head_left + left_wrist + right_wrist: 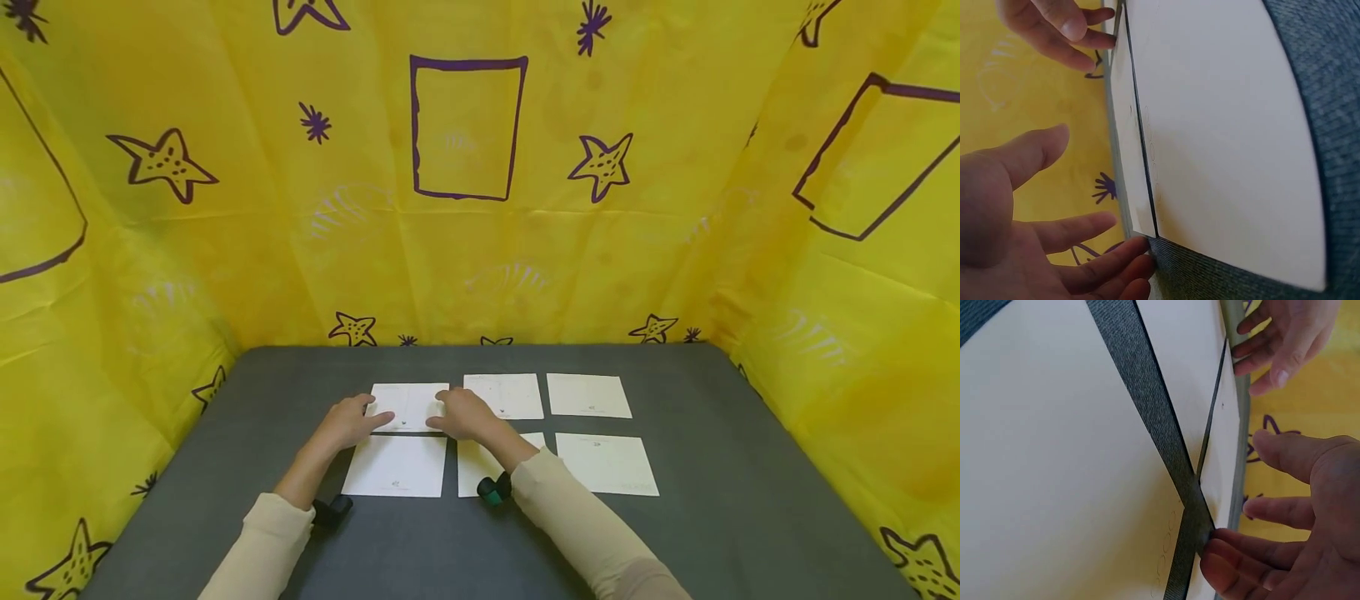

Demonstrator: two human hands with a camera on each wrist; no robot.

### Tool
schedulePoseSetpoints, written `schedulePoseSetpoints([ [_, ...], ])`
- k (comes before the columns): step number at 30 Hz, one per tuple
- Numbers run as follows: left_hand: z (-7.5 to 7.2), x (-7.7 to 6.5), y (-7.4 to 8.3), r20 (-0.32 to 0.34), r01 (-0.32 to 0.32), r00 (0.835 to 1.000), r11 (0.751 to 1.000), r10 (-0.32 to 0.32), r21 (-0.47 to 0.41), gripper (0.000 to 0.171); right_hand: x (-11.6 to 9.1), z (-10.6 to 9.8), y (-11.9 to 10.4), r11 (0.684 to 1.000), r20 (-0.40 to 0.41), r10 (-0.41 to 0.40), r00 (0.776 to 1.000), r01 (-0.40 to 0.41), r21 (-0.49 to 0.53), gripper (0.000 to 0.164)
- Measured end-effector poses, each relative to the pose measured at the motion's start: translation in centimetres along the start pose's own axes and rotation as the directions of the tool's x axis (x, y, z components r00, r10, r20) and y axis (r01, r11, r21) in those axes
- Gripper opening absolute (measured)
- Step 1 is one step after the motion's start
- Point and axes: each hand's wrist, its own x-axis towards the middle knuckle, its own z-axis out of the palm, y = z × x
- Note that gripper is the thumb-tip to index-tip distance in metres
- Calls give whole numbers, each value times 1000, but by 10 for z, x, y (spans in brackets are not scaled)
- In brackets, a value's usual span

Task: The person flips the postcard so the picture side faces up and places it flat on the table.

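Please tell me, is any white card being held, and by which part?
Nothing appears gripped. The left hand is at the left edge, the right hand at the right edge, of the back-row left card, which lies on the table.

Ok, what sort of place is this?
Probably a makeshift recording booth: yellow printed sheeting rises on three sides of a dark table, where six white cards lie in two rows.

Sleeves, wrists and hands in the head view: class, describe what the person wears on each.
Both arms have plain cream sleeves, left and right, ending short of the wrists. A small black device sits at the left wrist; the right one is black with a green part. The left hand and right hand are ungloved.
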Motion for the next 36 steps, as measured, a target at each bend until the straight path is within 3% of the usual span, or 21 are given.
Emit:
schedulePoseSetpoints([
  [14,3,3,-5,-19,-29,999,997,28,-75,59,-2,0,-4,995,-31,11,999,-8,100,49],
  [21,2,1,-5,-26,-4,1000,990,0,-143,41,-3,1,-3,977,-23,45,999,-39,208,46],
  [26,2,1,-8,-23,-12,1000,984,8,-177,41,-1,1,1,953,-19,58,998,-49,298,45],
  [31,4,4,-14,2,-24,1000,978,25,-206,44,-1,-1,3,909,-20,88,996,-72,411,46],
  [36,4,6,-16,3,-20,1000,973,21,-232,42,0,-4,3,885,-35,112,993,-84,458,45],
])
